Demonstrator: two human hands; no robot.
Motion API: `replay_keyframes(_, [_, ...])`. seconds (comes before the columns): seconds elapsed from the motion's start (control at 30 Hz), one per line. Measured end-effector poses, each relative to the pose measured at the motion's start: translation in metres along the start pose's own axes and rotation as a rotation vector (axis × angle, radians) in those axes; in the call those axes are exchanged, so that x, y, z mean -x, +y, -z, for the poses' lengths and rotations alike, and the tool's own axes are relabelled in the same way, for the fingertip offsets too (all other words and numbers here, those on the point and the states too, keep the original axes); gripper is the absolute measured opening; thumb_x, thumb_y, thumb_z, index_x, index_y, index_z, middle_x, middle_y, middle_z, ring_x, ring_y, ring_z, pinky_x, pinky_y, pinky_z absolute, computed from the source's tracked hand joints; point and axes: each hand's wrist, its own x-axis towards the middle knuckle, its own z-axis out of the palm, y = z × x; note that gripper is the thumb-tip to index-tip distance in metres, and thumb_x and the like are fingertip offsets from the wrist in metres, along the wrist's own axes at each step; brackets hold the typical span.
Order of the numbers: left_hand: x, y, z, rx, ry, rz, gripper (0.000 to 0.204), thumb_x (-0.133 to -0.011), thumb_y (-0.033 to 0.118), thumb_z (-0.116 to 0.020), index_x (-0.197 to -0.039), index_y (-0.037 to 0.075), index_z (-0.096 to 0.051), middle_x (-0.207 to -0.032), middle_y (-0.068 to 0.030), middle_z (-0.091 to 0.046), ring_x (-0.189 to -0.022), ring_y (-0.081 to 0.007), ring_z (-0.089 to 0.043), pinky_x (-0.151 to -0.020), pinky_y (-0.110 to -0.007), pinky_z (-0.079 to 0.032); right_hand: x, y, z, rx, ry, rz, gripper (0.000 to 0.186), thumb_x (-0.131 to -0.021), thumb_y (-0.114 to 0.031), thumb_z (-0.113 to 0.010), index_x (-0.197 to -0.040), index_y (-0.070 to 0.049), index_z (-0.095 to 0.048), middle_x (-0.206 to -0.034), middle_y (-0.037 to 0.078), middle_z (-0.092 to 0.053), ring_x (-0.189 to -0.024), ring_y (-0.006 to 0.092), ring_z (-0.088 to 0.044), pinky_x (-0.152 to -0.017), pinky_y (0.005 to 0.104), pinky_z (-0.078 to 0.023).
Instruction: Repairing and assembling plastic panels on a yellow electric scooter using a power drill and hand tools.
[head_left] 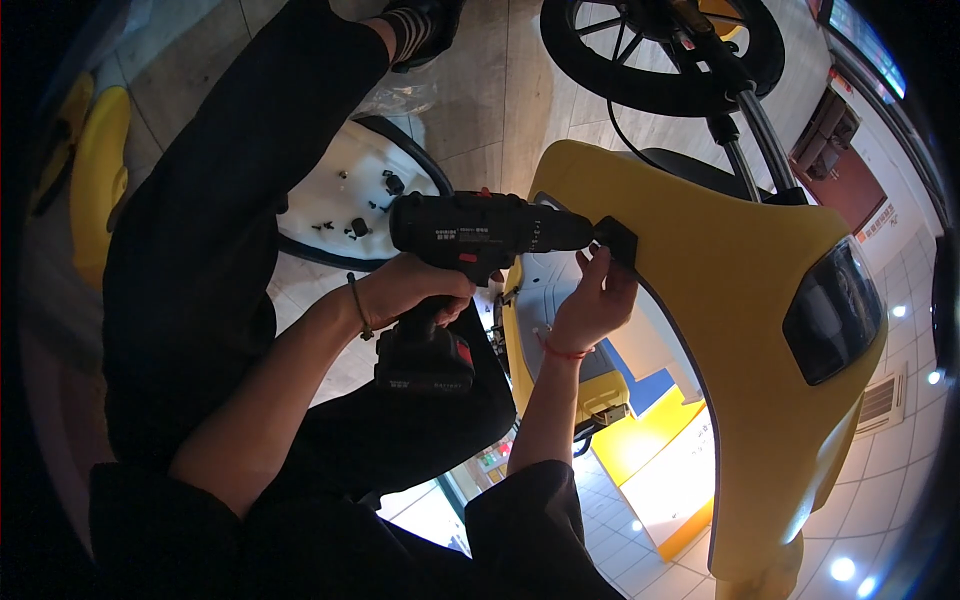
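Observation:
My left hand is wrapped round the grip of a black cordless drill with red accents and a battery at its base. The drill points right, its chuck close to a small black square-cornered plastic piece at the edge of a yellow scooter body panel. My right hand pinches at that black piece with thumb and fingers, just below the drill's nose. The chuck and fingers hide the bit's tip and any screw there.
A spoked wheel with a black tyre and a metal fork adjoin the panel at the upper right. On my left, a white black-rimmed tray holds small black parts and screws. A yellow curved part stands at the far left.

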Motion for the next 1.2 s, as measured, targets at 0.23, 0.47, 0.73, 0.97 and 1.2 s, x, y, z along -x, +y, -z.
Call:
replay_keyframes(0.23, [0.0,0.001,0.002,0.023,-0.018,0.012,0.039,-0.073,0.02,-0.063,-0.106,0.0,-0.059,-0.058,-0.0024,-0.057,-0.045,-0.0089,-0.053,-0.045,-0.022,-0.045,0.0,0.001,0.001,0.032,-0.003,0.005,0.017,-0.089,-0.008,-0.058,-0.098,0.005,-0.052,-0.086,0.015,-0.063,-0.084,0.0189,-0.065,-0.073,0.0328,-0.059])
replay_keyframes(0.47, [0.001,0.003,0.0,0.023,-0.012,0.012,0.04,-0.073,0.021,-0.063,-0.106,-0.001,-0.058,-0.057,-0.0018,-0.055,-0.045,-0.0087,-0.053,-0.044,-0.022,-0.045,0.0,0.001,0.001,0.007,-0.007,0.015,0.015,-0.089,-0.008,-0.058,-0.097,0.004,-0.054,-0.085,0.014,-0.064,-0.082,0.0179,-0.065,-0.072,0.0328,-0.058])
replay_keyframes(0.73, [0.001,0.003,0.001,0.042,-0.04,-0.002,0.037,-0.075,0.02,-0.062,-0.106,0.001,-0.058,-0.057,-0.0015,-0.056,-0.046,-0.0089,-0.054,-0.045,-0.023,-0.045,0.001,0.002,-0.001,-0.02,0.004,-0.004,0.015,-0.088,-0.007,-0.058,-0.097,0.004,-0.054,-0.085,0.014,-0.064,-0.082,0.0177,-0.065,-0.072,0.0325,-0.059])
replay_keyframes(0.97, [0.003,0.005,0.001,0.054,-0.049,0.025,0.035,-0.075,0.019,-0.062,-0.105,0.001,-0.059,-0.058,-0.0016,-0.056,-0.046,-0.0094,-0.053,-0.045,-0.023,-0.045,0.001,0.002,-0.001,-0.014,0.007,-0.003,0.014,-0.088,-0.006,-0.058,-0.097,0.004,-0.053,-0.085,0.014,-0.062,-0.083,0.0182,-0.065,-0.07,0.0316,-0.059])
replay_keyframes(1.2, [0.003,0.008,-0.004,0.083,-0.042,0.048,0.035,-0.074,0.019,-0.062,-0.104,0.002,-0.059,-0.058,-0.0017,-0.056,-0.046,-0.0091,-0.053,-0.045,-0.022,-0.044,-0.001,-0.001,0.0,0.002,0.012,0.006,0.014,-0.088,-0.007,-0.058,-0.096,0.004,-0.054,-0.084,0.013,-0.062,-0.08,0.0179,-0.065,-0.07,0.0309,-0.059])
